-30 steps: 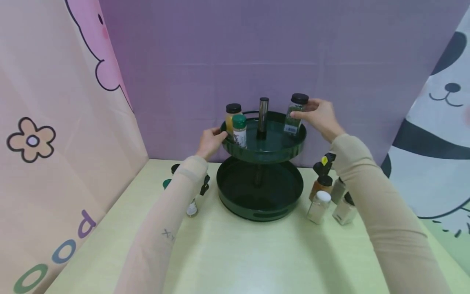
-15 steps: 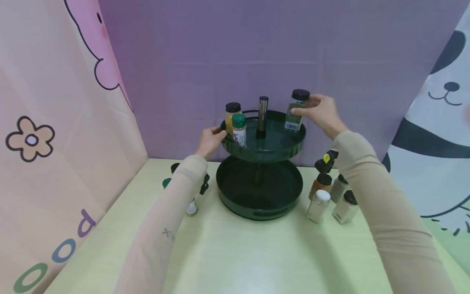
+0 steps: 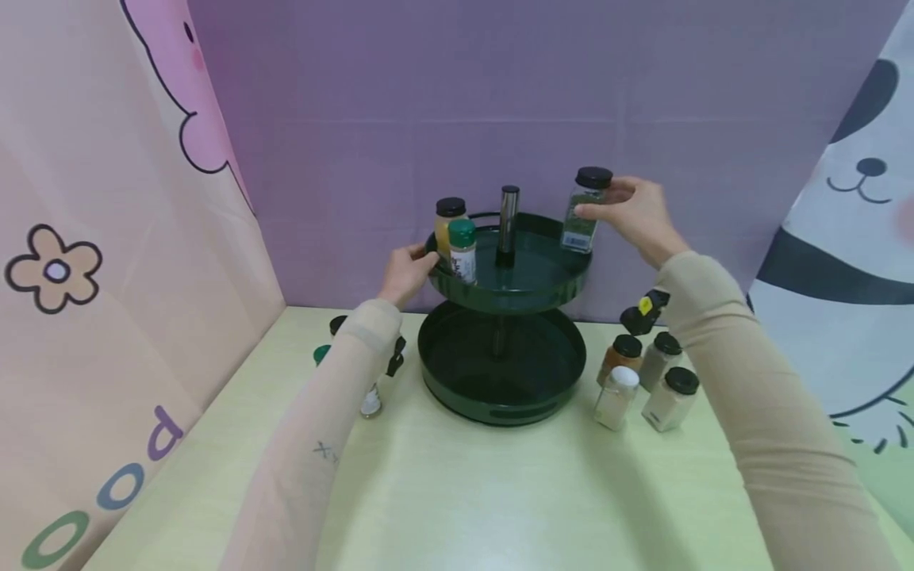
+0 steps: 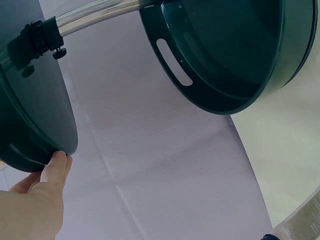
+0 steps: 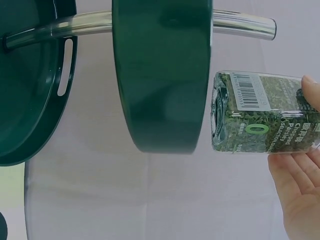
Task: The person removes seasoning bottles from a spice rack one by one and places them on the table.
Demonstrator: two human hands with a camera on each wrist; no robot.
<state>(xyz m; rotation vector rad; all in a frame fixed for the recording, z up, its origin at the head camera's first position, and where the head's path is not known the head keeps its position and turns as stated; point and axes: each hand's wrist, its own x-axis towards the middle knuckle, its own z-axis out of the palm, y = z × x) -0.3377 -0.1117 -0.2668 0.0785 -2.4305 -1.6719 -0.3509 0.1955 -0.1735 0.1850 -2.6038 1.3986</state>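
Observation:
My right hand (image 3: 640,216) holds a clear jar of chopped parsley (image 5: 260,115) with a black lid. The jar is upright, its base at about the rim height of the upper tray, at the right side; a narrow gap separates the two in the right wrist view. My left hand (image 3: 405,274) grips the left edge of the dark green upper tray (image 3: 528,300), fingers against its outside in the left wrist view. On that tray, near this hand, stand a yellow jar with a black lid (image 3: 444,228) and a green-capped spice bottle (image 3: 462,258).
A metal post (image 3: 508,218) joins the upper tray to the lower tray (image 3: 493,412). Right of the stand are a white-lidded jar (image 3: 616,400), an orange-brown jar (image 3: 620,361) and two black-lidded jars (image 3: 669,403). More bottles (image 3: 370,403) are partly hidden behind my left arm.
My right hand has raised the parsley jar and shifted it slightly right, off the upper tray's floor towards its rim. The left hand keeps its place on the tray edge.

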